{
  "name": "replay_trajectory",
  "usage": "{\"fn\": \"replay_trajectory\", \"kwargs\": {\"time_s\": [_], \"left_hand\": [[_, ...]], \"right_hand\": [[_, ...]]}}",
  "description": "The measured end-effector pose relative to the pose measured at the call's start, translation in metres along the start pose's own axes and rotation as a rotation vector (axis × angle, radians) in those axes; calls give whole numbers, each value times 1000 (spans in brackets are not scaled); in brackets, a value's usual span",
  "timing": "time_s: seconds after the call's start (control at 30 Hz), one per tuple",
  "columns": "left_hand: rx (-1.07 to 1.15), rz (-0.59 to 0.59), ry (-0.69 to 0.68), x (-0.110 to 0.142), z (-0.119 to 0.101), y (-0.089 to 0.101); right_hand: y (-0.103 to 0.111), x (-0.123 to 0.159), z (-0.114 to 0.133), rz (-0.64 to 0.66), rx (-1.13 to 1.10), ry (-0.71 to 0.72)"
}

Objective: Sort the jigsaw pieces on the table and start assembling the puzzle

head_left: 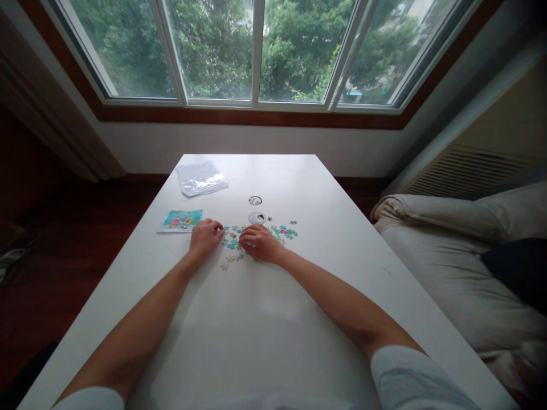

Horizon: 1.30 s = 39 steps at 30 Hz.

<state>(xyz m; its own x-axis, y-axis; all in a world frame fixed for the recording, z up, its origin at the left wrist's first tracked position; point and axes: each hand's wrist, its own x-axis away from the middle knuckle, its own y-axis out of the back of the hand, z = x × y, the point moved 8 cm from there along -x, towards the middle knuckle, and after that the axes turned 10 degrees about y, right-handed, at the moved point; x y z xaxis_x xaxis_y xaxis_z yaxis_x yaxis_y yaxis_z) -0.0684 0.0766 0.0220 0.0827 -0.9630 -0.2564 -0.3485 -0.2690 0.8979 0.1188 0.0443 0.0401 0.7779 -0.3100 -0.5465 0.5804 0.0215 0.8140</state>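
Small jigsaw puzzle pieces point(233, 245), mostly teal with some pink, yellow and pale ones, lie loosely spread on the white table point(265, 319). At the left edge of the spread rests my left hand point(206, 236), its fingers loosely bent and apart, with no piece visible in them. My right hand point(261, 244) is over the middle of the pieces. Its fingers curl down and a puzzle piece shows at their tips, partly hidden by the hand. More pieces point(284, 232) lie just beyond and to the right of this hand.
Left of my left hand lies a teal picture packet point(183, 219) with cartoon figures. A clear plastic bag point(201, 177) is at the table's far left. Two round, shiny discs point(256, 217) sit behind the pieces. A light sofa point(448, 245) stands to the right, windows ahead.
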Motion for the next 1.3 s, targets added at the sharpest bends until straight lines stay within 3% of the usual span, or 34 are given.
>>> {"fn": "replay_trajectory", "kwargs": {"time_s": [0.43,0.7,0.97,1.3], "left_hand": [[78,4,-59,-4,6,0],[177,9,-95,-7,9,-1],[217,15,-138,-6,7,-2],[169,24,-124,-7,4,-4]], "right_hand": [[-10,-10,29,239,99,109],[-21,-17,54,369,210,53],[-17,-18,51,346,245,65],[-21,-16,49,211,172,50]]}}
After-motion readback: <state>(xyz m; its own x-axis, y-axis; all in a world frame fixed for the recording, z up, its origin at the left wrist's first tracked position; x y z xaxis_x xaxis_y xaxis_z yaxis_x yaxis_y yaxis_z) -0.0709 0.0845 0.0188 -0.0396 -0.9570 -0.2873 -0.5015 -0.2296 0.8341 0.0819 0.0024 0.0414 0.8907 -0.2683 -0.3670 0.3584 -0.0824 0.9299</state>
